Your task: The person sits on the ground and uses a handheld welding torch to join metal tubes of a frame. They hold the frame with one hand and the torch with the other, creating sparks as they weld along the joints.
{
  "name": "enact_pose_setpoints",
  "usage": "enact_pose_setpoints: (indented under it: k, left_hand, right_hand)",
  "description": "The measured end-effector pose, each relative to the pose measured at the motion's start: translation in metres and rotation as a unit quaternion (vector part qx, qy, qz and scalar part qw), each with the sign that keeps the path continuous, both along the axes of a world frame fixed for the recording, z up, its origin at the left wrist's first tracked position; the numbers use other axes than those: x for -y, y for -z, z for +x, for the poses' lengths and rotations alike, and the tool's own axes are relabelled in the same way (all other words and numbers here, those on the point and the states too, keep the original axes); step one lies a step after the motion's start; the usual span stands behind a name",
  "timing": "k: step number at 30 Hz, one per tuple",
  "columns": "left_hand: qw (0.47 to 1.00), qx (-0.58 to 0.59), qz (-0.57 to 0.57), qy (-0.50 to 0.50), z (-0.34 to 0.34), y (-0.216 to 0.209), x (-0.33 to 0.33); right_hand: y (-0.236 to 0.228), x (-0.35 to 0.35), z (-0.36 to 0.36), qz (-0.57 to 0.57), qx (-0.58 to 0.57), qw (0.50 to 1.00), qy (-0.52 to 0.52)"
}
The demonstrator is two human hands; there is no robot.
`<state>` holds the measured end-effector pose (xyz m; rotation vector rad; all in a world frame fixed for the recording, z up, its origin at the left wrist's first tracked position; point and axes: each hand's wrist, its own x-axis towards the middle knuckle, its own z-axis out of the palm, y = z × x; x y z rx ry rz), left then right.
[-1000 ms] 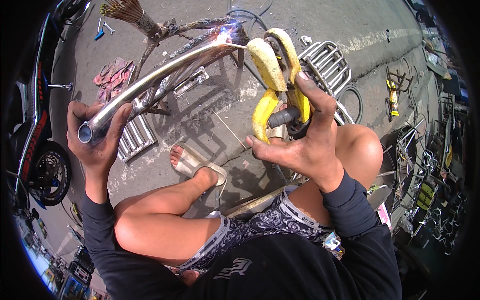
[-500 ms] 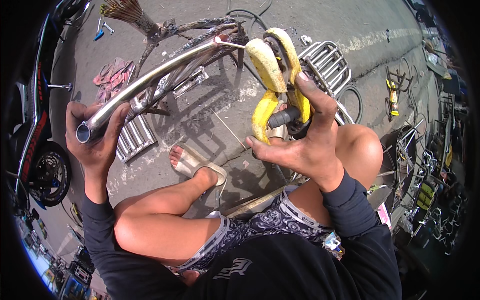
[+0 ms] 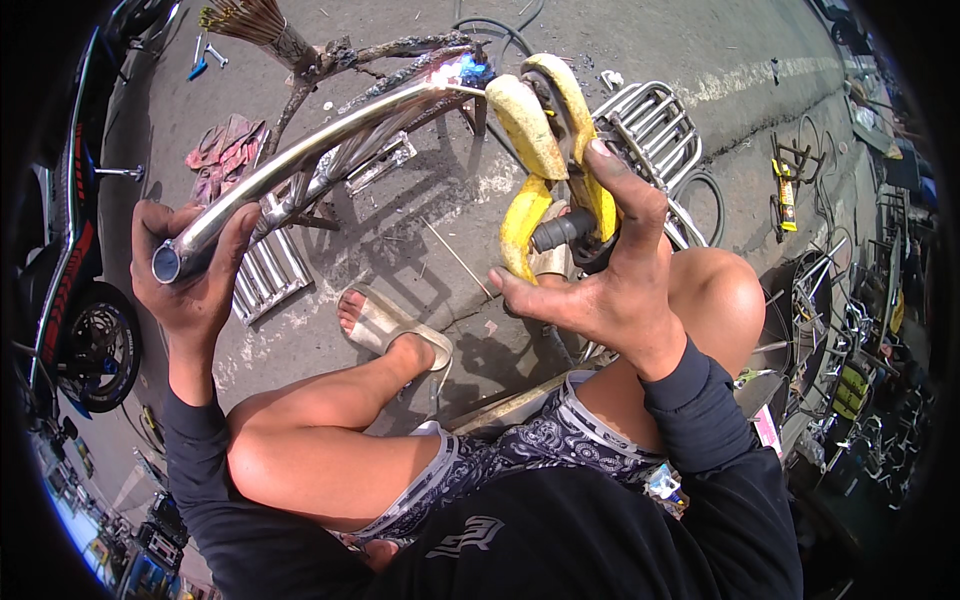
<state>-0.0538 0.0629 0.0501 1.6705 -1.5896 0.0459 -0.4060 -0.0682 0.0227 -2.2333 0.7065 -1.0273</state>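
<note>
My left hand [image 3: 190, 265] is closed round the near, open end of a shiny bent metal tube [image 3: 300, 150]. The tube slopes up and away to a rough, spattered metal stand [image 3: 345, 62]. In my right hand [image 3: 620, 280] is a yellow welding electrode holder [image 3: 525, 125], my thumb and fingers wrapped about its handles. A thin welding rod [image 3: 468, 90] sticks out leftward from its jaws to the tube's far end. There a bright blue-white arc [image 3: 462, 70] glows, hiding the joint itself.
A bundle of welding rods [image 3: 245, 22] stands in a holder at the far left, near wrenches [image 3: 208, 58] and a pink rag [image 3: 228, 150]. Tubular metal racks [image 3: 655, 125] lie on the ground, with cables [image 3: 700, 195] beside one. A motorcycle wheel [image 3: 100, 345] is at left.
A bright arc has appeared at the tube's far end. The electrode holder has shifted slightly left, bringing the rod's tip there. My left hand and the tube stay nearly still.
</note>
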Motion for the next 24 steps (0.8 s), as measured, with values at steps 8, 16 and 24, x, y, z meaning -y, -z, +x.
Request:
enact_pose_setpoints:
  k: [8, 16, 24]
  left_hand:
    - [1.0, 0.022, 0.003, 0.008, 0.0003, -0.0014, 0.0008]
    - [1.0, -0.007, -0.008, 0.002, 0.0011, 0.0017, 0.0001]
    - [1.0, -0.015, -0.008, 0.007, 0.0037, 0.0034, -0.0005]
  right_hand:
    - [0.0044, 0.0, -0.0011, 0.008, 0.021, 1.0, -0.005]
    - [0.0021, -0.0009, -0.0028, 0.005, 0.006, 1.0, 0.0]
    - [0.0004, 0.0001, 0.0006, 0.002, -0.001, 1.0, 0.0]
